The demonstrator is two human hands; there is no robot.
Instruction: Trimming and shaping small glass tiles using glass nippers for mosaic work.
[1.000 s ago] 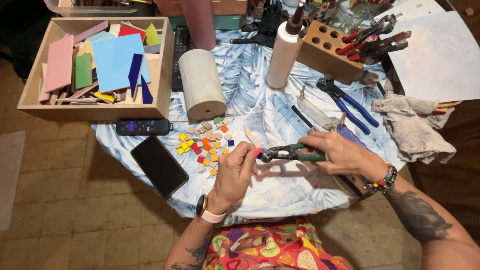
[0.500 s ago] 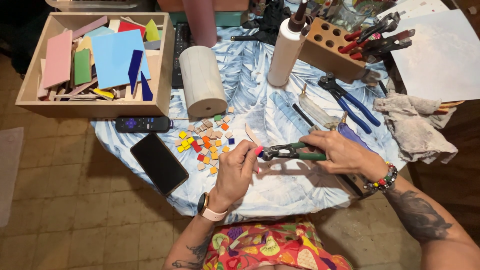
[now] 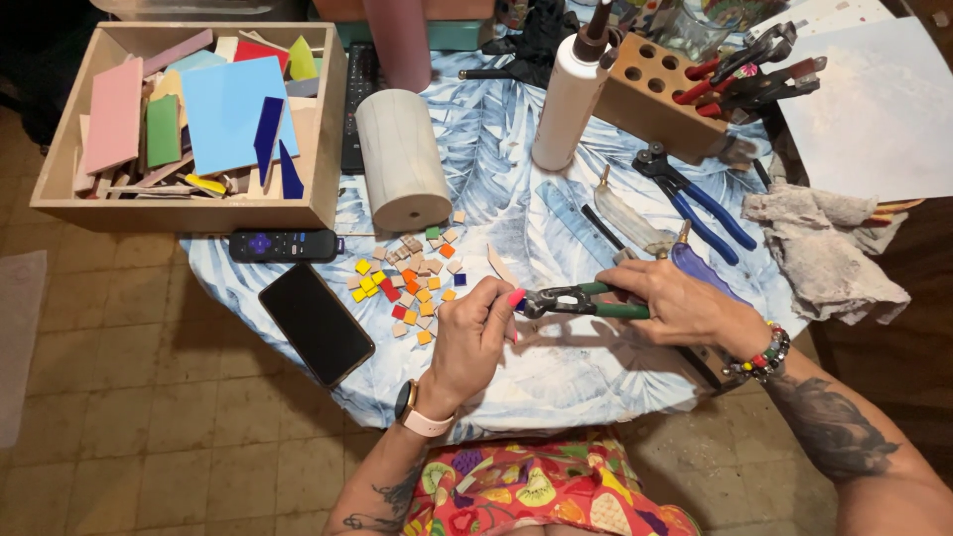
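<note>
My right hand [image 3: 683,306] grips the green handles of a pair of tile nippers [image 3: 576,301], jaws pointing left. My left hand [image 3: 476,333] pinches a small piece right at the jaws; the piece itself is hidden by my fingers. Just left of my left hand lies a scatter of small square tile pieces [image 3: 412,280] in yellow, orange, red, green and beige. All of this is over a table covered with a blue and white leaf-print cloth [image 3: 556,372].
A wooden box of coloured tiles [image 3: 189,114] stands at the back left, with a pale wooden cylinder [image 3: 401,157] beside it. A black phone [image 3: 316,323] and a remote [image 3: 283,244] lie left. Blue-handled pliers [image 3: 695,199], a white bottle [image 3: 571,94], a wooden tool block [image 3: 663,94] and a rag [image 3: 824,248] are right.
</note>
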